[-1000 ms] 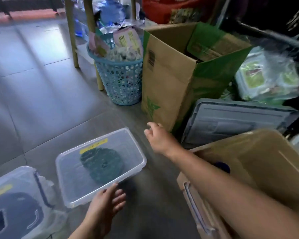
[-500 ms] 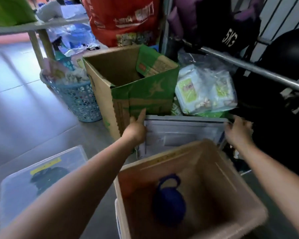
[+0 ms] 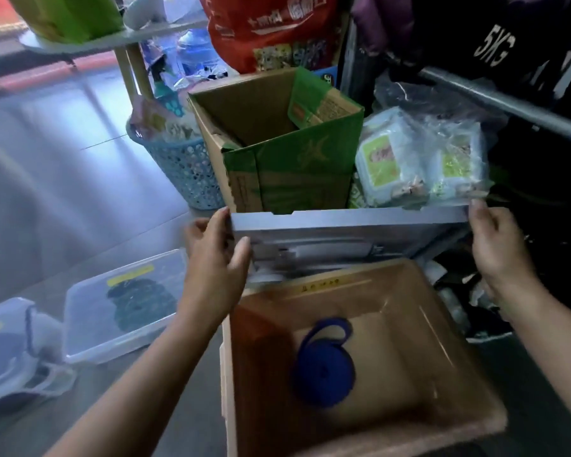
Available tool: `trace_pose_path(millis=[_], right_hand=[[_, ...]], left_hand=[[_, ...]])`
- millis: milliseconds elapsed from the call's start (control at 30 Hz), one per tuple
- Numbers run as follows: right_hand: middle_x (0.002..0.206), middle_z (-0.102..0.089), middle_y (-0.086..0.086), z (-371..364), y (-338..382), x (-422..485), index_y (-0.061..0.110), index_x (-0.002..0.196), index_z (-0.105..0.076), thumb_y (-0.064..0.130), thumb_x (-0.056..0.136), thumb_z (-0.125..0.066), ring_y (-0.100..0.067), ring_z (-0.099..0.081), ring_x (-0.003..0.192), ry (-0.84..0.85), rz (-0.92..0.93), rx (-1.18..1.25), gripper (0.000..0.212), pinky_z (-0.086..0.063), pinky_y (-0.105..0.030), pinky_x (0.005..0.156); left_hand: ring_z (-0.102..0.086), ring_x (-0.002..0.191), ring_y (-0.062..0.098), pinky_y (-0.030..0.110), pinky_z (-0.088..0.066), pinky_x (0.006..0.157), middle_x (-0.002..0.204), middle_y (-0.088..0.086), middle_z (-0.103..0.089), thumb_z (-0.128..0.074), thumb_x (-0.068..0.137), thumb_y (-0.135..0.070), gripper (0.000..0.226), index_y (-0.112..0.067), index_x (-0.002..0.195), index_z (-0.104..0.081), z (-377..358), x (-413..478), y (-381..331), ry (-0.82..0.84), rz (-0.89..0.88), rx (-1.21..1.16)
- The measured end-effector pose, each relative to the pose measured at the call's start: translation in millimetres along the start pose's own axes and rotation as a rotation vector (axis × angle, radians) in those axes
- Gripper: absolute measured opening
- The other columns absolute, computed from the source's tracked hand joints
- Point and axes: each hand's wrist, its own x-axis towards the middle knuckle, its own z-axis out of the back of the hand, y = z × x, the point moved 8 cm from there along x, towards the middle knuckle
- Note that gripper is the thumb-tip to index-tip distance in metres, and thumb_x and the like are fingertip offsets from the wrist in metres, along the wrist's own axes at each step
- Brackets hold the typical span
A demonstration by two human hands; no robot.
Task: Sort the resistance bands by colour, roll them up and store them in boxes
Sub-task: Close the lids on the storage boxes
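Observation:
A rolled blue resistance band (image 3: 323, 367) lies on the bottom of an open tan plastic box (image 3: 459, 400) in front of me. Just beyond the box I hold a grey lid (image 3: 343, 222) by both ends, tilted up on edge. My left hand (image 3: 218, 255) grips its left end with the thumb over the front face. My right hand (image 3: 498, 245) grips its right end. To the left, a closed clear box (image 3: 86, 328) holds a rolled dark green band (image 3: 142, 301). Another clear box (image 3: 4, 354) at the far left holds something dark blue.
An open brown and green cardboard carton (image 3: 277, 150) stands behind the lid, with a blue mesh basket (image 3: 185, 173) to its left. Bagged packets (image 3: 419, 159) lie to the right under a metal bar (image 3: 508, 103). Bare grey floor tiles (image 3: 63, 159) stretch to the left.
My left hand left the clear green-band box and both hands reached to the grey lid. They now grip its ends and have raised it from leaning behind the tan box.

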Motion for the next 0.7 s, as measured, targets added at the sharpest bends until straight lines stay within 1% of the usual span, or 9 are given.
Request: trace_pose_path(millis=[167, 233, 300, 367, 433, 467, 533, 633, 700], right_hand=[[0.082, -0.045, 0.005, 22.9, -26.9, -73.2, 0.020, 0.093, -0.043, 0.091, 0.051, -0.045, -0.010, -0.046, 0.074, 0.056, -0.107, 0.138, 0.083, -0.039, -0.028, 0.065], [0.096, -0.050, -0.004, 23.2, -45.1, -102.4, 0.020, 0.104, -0.044, 0.070, 0.070, -0.057, -0.020, -0.050, 0.084, 0.118, -0.151, 0.097, 0.063, -0.040, -0.031, 0.067], [0.115, -0.048, -0.020, 29.4, -67.5, -123.5, 0.011, 0.120, -0.045, 0.029, 0.089, -0.058, -0.028, -0.049, 0.095, 0.128, -0.182, -0.059, 0.039, -0.040, -0.037, 0.071], [0.121, -0.047, -0.027, 32.7, -73.8, -143.8, 0.011, 0.122, -0.049, 0.043, 0.087, -0.055, -0.038, -0.048, 0.104, 0.172, -0.145, -0.176, 0.048, -0.041, -0.049, 0.083], [0.116, -0.051, -0.034, 39.6, -80.5, -159.3, 0.006, 0.120, -0.055, 0.074, 0.067, -0.045, -0.049, -0.049, 0.106, 0.233, -0.093, -0.333, 0.087, -0.038, -0.056, 0.090], [0.114, -0.052, -0.036, 44.9, -90.2, -164.9, -0.002, 0.119, -0.055, 0.068, 0.061, -0.041, -0.051, -0.048, 0.106, 0.232, -0.135, -0.386, 0.092, -0.037, -0.056, 0.091], [0.112, -0.050, -0.036, 49.7, -104.1, -167.2, -0.005, 0.117, -0.053, 0.052, 0.064, -0.036, -0.051, -0.048, 0.102, 0.202, -0.166, -0.489, 0.080, -0.038, -0.058, 0.088], [0.112, -0.045, -0.030, 51.3, -112.0, -162.2, 0.000, 0.113, -0.048, 0.015, 0.087, -0.053, -0.043, -0.050, 0.092, 0.207, -0.218, -0.595, 0.030, -0.043, -0.054, 0.080], [0.109, -0.050, -0.031, 42.0, -117.9, -150.7, 0.001, 0.107, -0.048, 0.029, 0.088, -0.059, -0.036, -0.051, 0.089, 0.288, -0.361, -0.461, 0.036, -0.044, -0.050, 0.081]], left_hand=[[-0.045, 0.097, -0.004, 0.017, -0.041, 0.089, 0.103, -0.003, -0.043, -0.044, 0.077, -0.071, 0.040, -0.035, 0.094, -0.048, 23.1, -133.7, 23.0, -0.125, 0.081, -0.145], [-0.043, 0.099, -0.009, 0.006, -0.036, 0.085, 0.098, 0.013, -0.048, -0.038, 0.082, -0.071, 0.048, -0.026, 0.093, -0.052, 19.1, -177.4, 33.2, -0.183, 0.112, -0.073], [-0.044, 0.088, 0.003, 0.000, -0.029, 0.082, 0.088, 0.013, -0.050, -0.040, 0.084, -0.066, 0.053, -0.016, 0.096, -0.054, 10.7, -205.6, 40.6, -0.166, 0.162, -0.006], [-0.041, 0.073, 0.010, -0.002, -0.028, 0.079, 0.080, 0.003, -0.047, -0.049, 0.075, -0.053, 0.041, -0.020, 0.098, -0.051, 7.7, -226.1, 50.9, -0.195, 0.207, 0.000], [-0.043, 0.069, 0.010, 0.004, -0.037, 0.075, 0.080, 0.004, -0.047, -0.048, 0.067, -0.044, 0.038, -0.027, 0.101, -0.050, 4.0, -239.6, 67.1, -0.248, 0.262, 0.042], [-0.046, 0.070, 0.011, 0.015, -0.045, 0.072, 0.083, 0.000, -0.047, -0.046, 0.066, -0.043, 0.037, -0.031, 0.101, -0.051, 2.0, -242.5, 72.0, -0.253, 0.258, 0.069], [-0.047, 0.072, 0.012, 0.032, -0.046, 0.063, 0.080, -0.012, -0.042, -0.044, 0.069, -0.044, 0.031, -0.040, 0.099, -0.050, 0.5, -240.9, 74.4, -0.249, 0.230, 0.120], [-0.048, 0.080, 0.010, 0.039, -0.040, 0.074, 0.081, -0.010, -0.046, -0.042, 0.066, -0.059, 0.025, -0.059, 0.091, -0.045, 0.2, -226.2, 87.8, -0.229, 0.465, -0.127], [-0.053, 0.097, 0.023, 0.036, -0.040, 0.086, 0.093, 0.000, -0.050, -0.050, 0.073, -0.063, 0.035, -0.043, 0.102, -0.052, -10.3, -211.3, 106.6, -0.179, 0.670, -0.277]])
